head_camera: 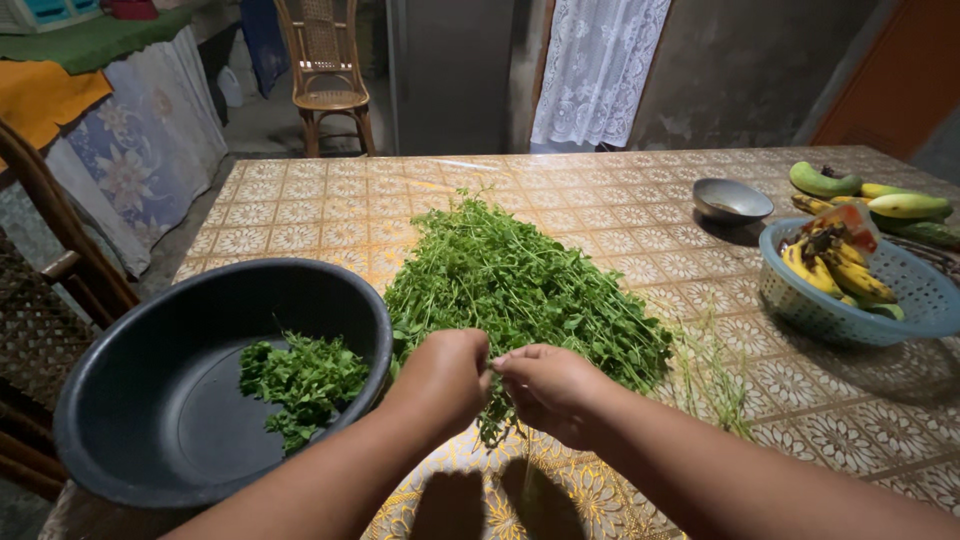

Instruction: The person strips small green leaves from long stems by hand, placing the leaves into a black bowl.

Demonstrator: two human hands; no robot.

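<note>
We have both hands together over the near edge of the counter [300,210], which is covered in a glossy yellow-and-white floral patterned sheet. Our left hand [445,375] is closed into a loose fist, its grip pressed together on the thin stem of a small sprig of leafy green herb [495,415], and our right hand [550,385] meets it fingertip to fingertip, pinching the same sprig just beside the left. The sprig hangs down between the two hands, its leaves small, bright green and fresh-looking, its stalk pale and wiry. Judging by how things lie, we are early in the work: the wide dark round plastic basin [150,400] at our left holds only a small clump of picked green leaves [300,380] near its right wall, while the big heap of uncleaned leafy stems [520,280] sprawls across the middle of the counter, touching the basin's rim and far larger than what is picked. A few bare thin stalks [710,375] lie to the right of the heap. Further right stand a blue plastic basket of yellow bananas [850,300], some loose green and yellow bananas [880,200] behind it, and a small metal bowl [732,200], all well apart from our hands.
</note>
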